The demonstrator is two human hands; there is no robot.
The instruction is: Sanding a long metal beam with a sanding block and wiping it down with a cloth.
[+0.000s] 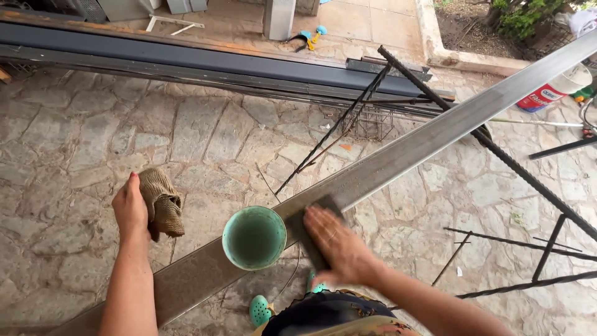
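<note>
A long flat grey metal bar [435, 130] runs diagonally from lower left to upper right. My right hand [339, 246] presses a dark sanding pad [311, 227] flat onto the bar near its middle. Just left of that hand, a green cup [254, 238] of greenish liquid sits on the bar. My left hand [130, 208] is raised off to the left of the bar and grips a crumpled brown cloth [163, 204].
Stone paving [93, 137] lies below. Long dark metal beams [186, 56] lie across the top. Ribbed steel rods [497, 149] and thin black frame pieces [547, 249] stand at the right. Green clogs [260, 309] show near my feet. A white-and-red container [559, 87] sits far right.
</note>
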